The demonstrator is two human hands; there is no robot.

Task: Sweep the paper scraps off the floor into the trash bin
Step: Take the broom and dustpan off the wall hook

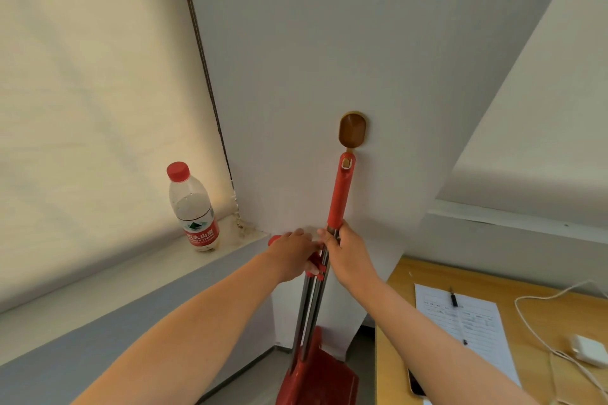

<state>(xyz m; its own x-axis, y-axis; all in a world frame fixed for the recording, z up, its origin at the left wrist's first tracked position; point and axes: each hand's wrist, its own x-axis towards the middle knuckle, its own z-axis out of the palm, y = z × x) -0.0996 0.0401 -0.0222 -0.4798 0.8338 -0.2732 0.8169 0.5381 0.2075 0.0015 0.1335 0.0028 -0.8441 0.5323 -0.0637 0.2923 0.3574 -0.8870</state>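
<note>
Broom (340,194) hangs by its red grip from the wall hook (352,129), with the dustpan (319,375) clipped alongside, low near the floor. My right hand (348,253) wraps the broom's metal shaft just under the grip, and my left hand (292,255) closes on the dustpan's red handle end. I judge the set light, stiff and slick-tubed, so hold it high; scraps and bin are out of view.

Glossy red plastic dustpan (320,378), shiny metal shafts (312,302), wooden desk (427,276)
</note>
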